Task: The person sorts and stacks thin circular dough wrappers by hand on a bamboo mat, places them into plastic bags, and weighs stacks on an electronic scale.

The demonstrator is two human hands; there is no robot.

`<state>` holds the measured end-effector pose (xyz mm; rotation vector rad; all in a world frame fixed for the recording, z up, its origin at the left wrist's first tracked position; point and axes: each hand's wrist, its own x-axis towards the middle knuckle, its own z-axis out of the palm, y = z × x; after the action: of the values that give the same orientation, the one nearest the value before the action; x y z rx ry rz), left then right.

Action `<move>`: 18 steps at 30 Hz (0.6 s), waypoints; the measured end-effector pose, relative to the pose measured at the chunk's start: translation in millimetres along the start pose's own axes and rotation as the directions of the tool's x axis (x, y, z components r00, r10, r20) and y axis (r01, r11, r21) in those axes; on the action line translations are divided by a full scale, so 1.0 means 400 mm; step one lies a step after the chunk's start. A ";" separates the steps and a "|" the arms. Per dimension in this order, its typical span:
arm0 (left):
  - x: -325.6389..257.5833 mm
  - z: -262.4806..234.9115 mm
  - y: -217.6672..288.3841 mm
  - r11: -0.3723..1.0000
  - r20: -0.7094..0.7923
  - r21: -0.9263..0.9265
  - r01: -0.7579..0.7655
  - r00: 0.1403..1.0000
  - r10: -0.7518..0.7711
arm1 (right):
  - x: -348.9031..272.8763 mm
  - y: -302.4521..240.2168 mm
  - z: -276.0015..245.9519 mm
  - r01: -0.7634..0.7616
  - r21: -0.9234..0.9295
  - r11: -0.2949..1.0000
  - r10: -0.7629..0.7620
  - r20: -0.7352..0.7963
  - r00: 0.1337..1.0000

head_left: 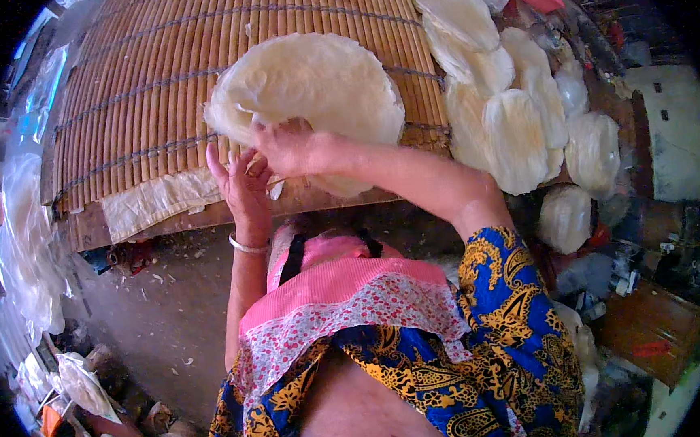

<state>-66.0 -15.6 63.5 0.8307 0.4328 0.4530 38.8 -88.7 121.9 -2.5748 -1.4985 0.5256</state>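
Note:
A round, flat, cream-coloured fibrous sheet (316, 79) lies on a bamboo-slat mat, its near edge reaching over the front of the mat. My right hand (290, 145) is closed on the sheet's near left edge, which is slightly lifted; the fingertips are partly hidden. Just below and left of it is my left hand (242, 181), palm up with fingers apart and a pale bangle on the wrist. A small white scrap (276, 190) shows beside the left hand.
The bamboo mat (130, 88) covers the table, with white cloth (158, 203) under its front edge. Overlapping cream discs (515, 138) lie at the right. Clear plastic sheeting (26, 233) hangs at the left. Scraps dot the dark floor (162, 313). A brown wooden board (654, 331) is lower right.

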 end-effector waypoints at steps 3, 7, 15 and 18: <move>0.005 -0.032 -0.087 0.995 -0.101 -0.026 0.099 0.990 -0.101 | 0.054 0.100 -0.009 -0.008 0.202 0.979 0.029 -0.099 0.995; 0.014 -0.158 -0.196 0.847 -0.035 -0.166 0.504 0.856 -0.516 | 0.100 0.134 -0.194 0.111 0.213 0.971 -0.059 -0.239 0.969; -0.003 -0.148 -0.272 0.755 0.206 -0.538 0.375 0.927 -0.314 | -0.175 0.344 -0.246 0.322 0.847 0.422 0.264 -0.455 0.851; 0.021 -0.271 -0.152 0.825 0.124 -0.478 0.302 0.953 -0.277 | -0.251 0.344 0.000 0.224 0.971 0.084 0.611 -0.228 0.758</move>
<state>-103.5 18.0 -50.2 0.2677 0.3666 0.2385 106.3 -244.2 108.4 -1.4376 -0.1590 0.4013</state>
